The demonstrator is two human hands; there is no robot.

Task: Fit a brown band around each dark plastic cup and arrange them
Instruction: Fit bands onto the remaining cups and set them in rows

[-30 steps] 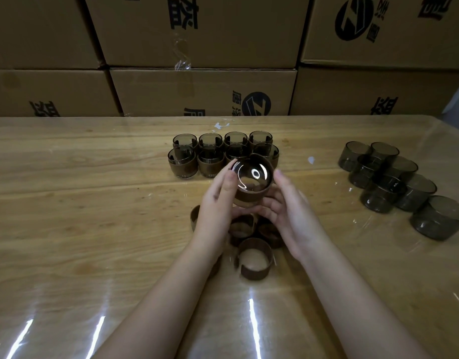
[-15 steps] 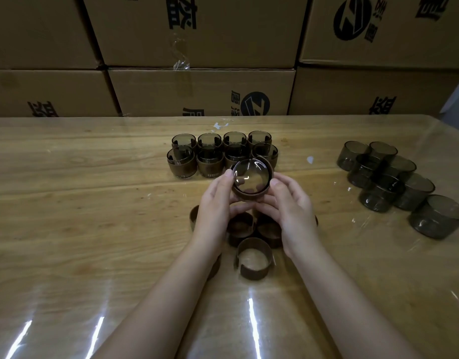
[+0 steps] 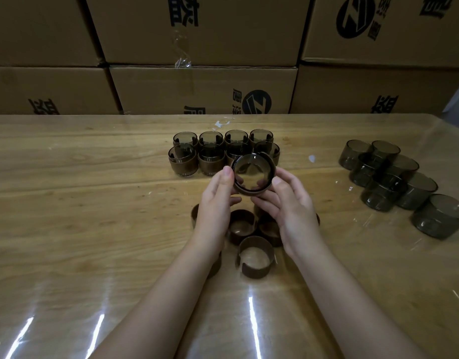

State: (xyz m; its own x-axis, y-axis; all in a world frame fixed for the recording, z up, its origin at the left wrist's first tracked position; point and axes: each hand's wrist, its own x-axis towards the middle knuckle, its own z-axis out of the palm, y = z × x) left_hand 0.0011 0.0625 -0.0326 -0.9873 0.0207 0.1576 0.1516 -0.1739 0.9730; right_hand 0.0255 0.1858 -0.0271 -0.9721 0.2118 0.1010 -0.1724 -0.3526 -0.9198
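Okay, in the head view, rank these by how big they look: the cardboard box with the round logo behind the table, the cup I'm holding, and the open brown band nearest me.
1. Cardboard box, by far the largest.
2 and 3. Held cup and open brown band look alike; the band's nearness makes ranking unsure.

A packing or storage room: tall stacked brown cardboard cartons [image 3: 202, 92] with dark printed logos rise directly behind a long varnished wooden worktable [image 3: 67, 203] under clear plastic sheeting.

Eight banded cups [image 3: 210, 151] near the table's far edge, one banded cup [image 3: 253, 177] in hand, about eight bare cups [image 3: 389, 177] toward the right edge, several loose brown bands [image 3: 255, 256], partly hidden, two hands [image 3: 293, 211].
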